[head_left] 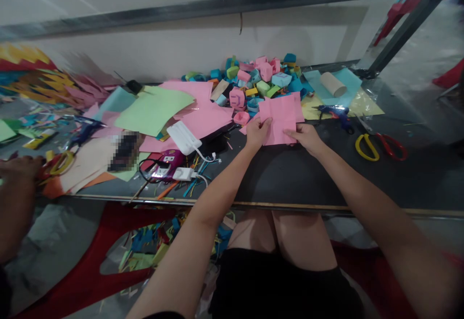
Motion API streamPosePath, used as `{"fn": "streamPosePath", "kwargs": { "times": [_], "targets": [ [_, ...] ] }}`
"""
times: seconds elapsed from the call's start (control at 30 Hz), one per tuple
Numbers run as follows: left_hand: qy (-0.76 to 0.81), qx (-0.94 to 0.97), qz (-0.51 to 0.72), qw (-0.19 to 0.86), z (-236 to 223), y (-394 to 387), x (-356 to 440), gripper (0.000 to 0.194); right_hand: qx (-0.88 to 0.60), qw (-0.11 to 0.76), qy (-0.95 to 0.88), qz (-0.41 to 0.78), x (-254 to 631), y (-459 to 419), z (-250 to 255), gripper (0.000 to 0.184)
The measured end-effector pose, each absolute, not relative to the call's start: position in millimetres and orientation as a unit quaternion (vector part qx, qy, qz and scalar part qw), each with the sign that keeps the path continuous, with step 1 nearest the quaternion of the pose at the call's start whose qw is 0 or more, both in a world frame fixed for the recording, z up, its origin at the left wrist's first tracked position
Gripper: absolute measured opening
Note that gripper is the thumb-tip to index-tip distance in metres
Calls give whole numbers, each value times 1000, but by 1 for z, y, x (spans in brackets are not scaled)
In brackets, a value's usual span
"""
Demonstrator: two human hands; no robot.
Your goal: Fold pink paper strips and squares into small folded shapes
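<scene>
A creased sheet of pink paper [278,122] is held just over the dark table in front of me. My left hand [256,133] pinches its left side between thumb and fingers. On the sheet's right edge, my right hand [306,137] has its thumb on top and its fingers partly underneath. Right behind the sheet lies a heap of small folded paper boxes [266,71] in pink, blue, green and yellow. One pink box [241,118] sits close to my left hand.
Yellow-and-red scissors [380,146] and a blue glue gun [335,112] lie at right, near a cardboard tube [332,84]. To the left are green paper [154,108], a white charger [183,137] and a purple power strip [168,164]. Another person's hand [21,169] grips scissors at far left.
</scene>
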State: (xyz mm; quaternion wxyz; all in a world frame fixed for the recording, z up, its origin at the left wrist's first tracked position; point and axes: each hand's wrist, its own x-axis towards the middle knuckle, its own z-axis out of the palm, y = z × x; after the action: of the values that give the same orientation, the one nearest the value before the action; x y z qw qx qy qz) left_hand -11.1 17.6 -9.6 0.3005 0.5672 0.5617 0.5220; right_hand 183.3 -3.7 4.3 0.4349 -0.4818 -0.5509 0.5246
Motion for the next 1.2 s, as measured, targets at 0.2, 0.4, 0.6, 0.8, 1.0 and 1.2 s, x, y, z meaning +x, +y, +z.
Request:
{"fn": "streamPosePath", "kwargs": {
  "times": [0.2,0.4,0.6,0.8,1.0,1.2],
  "targets": [
    [554,571,524,304,-7,16,-11,33,-483,439,-545,526,184,-1,-1,51],
    [557,575,520,297,-9,17,-11,38,-470,443,-562,515,182,-2,1,52],
    [560,563,529,300,-9,18,-11,47,-487,486,-504,523,188,4,-2,61],
    [551,570,529,303,-10,18,-12,49,-481,464,-501,549,190,4,-3,61],
    [512,595,526,328,-11,16,-9,42,-443,457,-507,581,180,-6,1,71],
    [508,599,526,327,-12,16,-7,47,-412,446,-562,561,178,-10,2,66]
  ]
}}
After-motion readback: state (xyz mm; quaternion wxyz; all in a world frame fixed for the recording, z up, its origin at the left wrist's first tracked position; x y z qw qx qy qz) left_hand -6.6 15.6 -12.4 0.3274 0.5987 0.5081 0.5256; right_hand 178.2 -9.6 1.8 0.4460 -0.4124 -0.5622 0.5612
